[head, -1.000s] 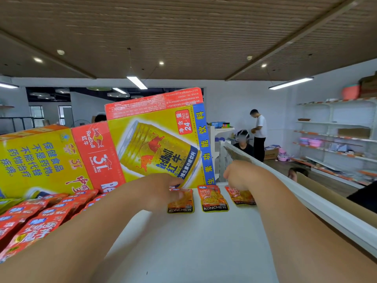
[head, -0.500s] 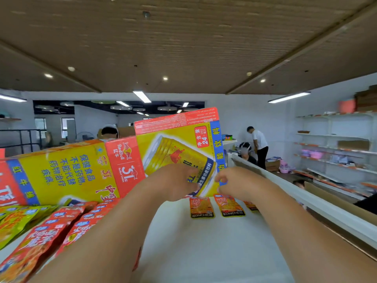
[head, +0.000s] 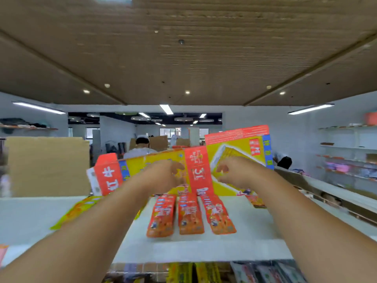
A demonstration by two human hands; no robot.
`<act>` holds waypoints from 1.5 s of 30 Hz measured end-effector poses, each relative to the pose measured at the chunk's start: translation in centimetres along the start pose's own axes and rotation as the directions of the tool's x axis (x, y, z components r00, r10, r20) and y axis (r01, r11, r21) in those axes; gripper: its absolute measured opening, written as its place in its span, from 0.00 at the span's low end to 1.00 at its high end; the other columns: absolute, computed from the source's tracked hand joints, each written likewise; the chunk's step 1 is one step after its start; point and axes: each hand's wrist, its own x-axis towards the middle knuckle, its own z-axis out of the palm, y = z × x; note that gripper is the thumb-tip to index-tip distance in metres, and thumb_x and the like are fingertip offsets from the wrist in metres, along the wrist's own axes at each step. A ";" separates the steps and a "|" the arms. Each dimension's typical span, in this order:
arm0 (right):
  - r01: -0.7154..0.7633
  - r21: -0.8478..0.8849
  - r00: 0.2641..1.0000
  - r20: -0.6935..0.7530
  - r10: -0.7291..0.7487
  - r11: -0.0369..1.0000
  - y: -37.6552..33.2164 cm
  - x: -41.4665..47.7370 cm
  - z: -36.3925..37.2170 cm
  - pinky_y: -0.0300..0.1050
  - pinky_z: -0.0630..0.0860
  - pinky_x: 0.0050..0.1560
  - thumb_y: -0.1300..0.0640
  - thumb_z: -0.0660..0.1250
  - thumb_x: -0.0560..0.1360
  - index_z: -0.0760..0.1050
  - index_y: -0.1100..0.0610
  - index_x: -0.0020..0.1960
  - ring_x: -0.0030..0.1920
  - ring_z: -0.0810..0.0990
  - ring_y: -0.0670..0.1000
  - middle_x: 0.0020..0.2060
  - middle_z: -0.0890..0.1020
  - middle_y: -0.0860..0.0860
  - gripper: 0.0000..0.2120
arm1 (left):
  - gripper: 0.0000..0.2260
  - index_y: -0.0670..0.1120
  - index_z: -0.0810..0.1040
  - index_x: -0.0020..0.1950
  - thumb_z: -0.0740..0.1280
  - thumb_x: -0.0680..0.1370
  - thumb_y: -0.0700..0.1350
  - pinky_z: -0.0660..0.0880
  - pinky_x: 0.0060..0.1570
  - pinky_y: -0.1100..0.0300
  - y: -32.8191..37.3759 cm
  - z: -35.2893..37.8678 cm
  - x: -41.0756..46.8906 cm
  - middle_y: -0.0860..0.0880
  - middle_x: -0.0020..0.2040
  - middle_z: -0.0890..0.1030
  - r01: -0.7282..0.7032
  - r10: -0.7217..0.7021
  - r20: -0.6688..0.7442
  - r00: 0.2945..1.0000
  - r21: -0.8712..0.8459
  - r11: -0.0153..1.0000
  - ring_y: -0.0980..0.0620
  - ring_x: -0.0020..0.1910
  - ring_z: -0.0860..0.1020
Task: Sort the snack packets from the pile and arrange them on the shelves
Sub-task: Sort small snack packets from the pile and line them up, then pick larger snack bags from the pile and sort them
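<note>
Shifted, left grip (head: 163, 177) and right grip (head: 231, 174) hover above red packets (head: 189, 216).

Bright ceiling lights (head: 166, 109), motion blur, warped edges.

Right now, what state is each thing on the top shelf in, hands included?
Carton: opened flat, upright at the back of the shelf.
Red packets: three, lying flat side by side.
Yellow packets: lying at the left, partly hidden by the arm.
Left hand: raised before the carton, fingers curled; grip unclear in the blur.
Right hand: the same, grip unclear.
</note>
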 end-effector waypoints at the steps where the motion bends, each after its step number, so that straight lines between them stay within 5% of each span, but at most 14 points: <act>1: 0.031 -0.002 1.000 -0.003 -0.031 1.000 -2.5 0.0 0.0 0.45 0.76 0.53 0.49 0.68 0.77 0.79 0.47 0.63 0.55 0.78 0.52 0.60 0.80 0.49 0.16 | 0.21 0.59 0.74 0.72 0.67 0.79 0.59 0.74 0.61 0.58 -2.2 -1.5 -1.5 0.56 0.70 0.76 0.022 -0.021 -0.029 0.999 0.025 0.999 0.51 0.64 0.77; 8: 0.244 0.089 0.969 0.002 -0.245 0.966 -21.2 1.2 2.7 0.44 0.73 0.48 0.48 0.68 0.78 0.78 0.46 0.64 0.53 0.78 0.51 0.60 0.79 0.48 0.15 | 0.17 0.52 0.77 0.69 0.69 0.80 0.52 0.72 0.49 0.60 -17.1 -12.1 -15.5 0.50 0.62 0.80 0.267 -0.264 -0.156 0.952 -0.003 0.964 0.51 0.51 0.77; 12: 0.396 0.128 0.916 0.015 -0.401 0.909 -33.0 1.5 4.3 0.40 0.73 0.41 0.51 0.67 0.77 0.81 0.48 0.59 0.49 0.79 0.51 0.51 0.81 0.48 0.11 | 0.18 0.54 0.78 0.69 0.69 0.80 0.55 0.76 0.46 0.59 -23.9 -18.4 -24.6 0.51 0.63 0.81 0.444 -0.416 -0.213 0.884 0.109 0.889 0.52 0.47 0.79; 21: 0.680 0.286 0.698 0.028 -0.715 0.675 -56.4 0.4 7.2 0.49 0.80 0.50 0.57 0.64 0.76 0.82 0.56 0.57 0.50 0.81 0.57 0.52 0.83 0.55 0.12 | 0.20 0.57 0.76 0.70 0.68 0.79 0.58 0.71 0.52 0.59 -33.5 -26.4 -41.6 0.54 0.63 0.81 0.730 -0.673 -0.306 0.674 0.130 0.671 0.54 0.54 0.77; 29: 0.777 0.417 0.525 -0.014 -0.851 0.472 -70.4 1.1 11.3 0.58 0.77 0.54 0.58 0.67 0.77 0.79 0.66 0.58 0.57 0.78 0.66 0.57 0.80 0.65 0.15 | 0.19 0.57 0.78 0.68 0.68 0.78 0.58 0.75 0.63 0.51 -40.9 -28.7 -49.2 0.53 0.62 0.82 0.839 -0.769 -0.335 0.544 0.193 0.509 0.51 0.59 0.78; 35: 0.749 0.442 0.547 0.007 -0.837 0.493 -77.0 6.3 15.7 0.54 0.77 0.46 0.54 0.68 0.77 0.80 0.64 0.57 0.56 0.79 0.65 0.56 0.80 0.65 0.15 | 0.21 0.59 0.77 0.68 0.67 0.75 0.61 0.76 0.60 0.54 -49.2 -28.4 -48.5 0.56 0.62 0.80 0.833 -0.764 -0.334 0.552 0.169 0.528 0.53 0.57 0.79; 41: 0.694 0.474 0.582 0.074 -0.810 0.542 -82.4 12.6 19.9 0.53 0.79 0.52 0.54 0.70 0.76 0.83 0.58 0.50 0.50 0.82 0.58 0.51 0.84 0.57 0.09 | 0.21 0.58 0.76 0.71 0.68 0.78 0.57 0.73 0.61 0.56 -57.8 -27.5 -45.3 0.54 0.67 0.78 0.790 -0.749 -0.251 0.613 0.215 0.574 0.51 0.60 0.77; 45: 0.681 0.446 0.621 0.069 -0.781 0.581 -85.0 16.3 20.4 0.45 0.71 0.39 0.56 0.68 0.75 0.83 0.57 0.47 0.41 0.77 0.54 0.41 0.82 0.54 0.07 | 0.21 0.59 0.74 0.72 0.68 0.79 0.58 0.73 0.57 0.58 -62.3 -29.3 -42.9 0.55 0.66 0.79 0.783 -0.736 -0.268 0.622 0.172 0.598 0.53 0.59 0.77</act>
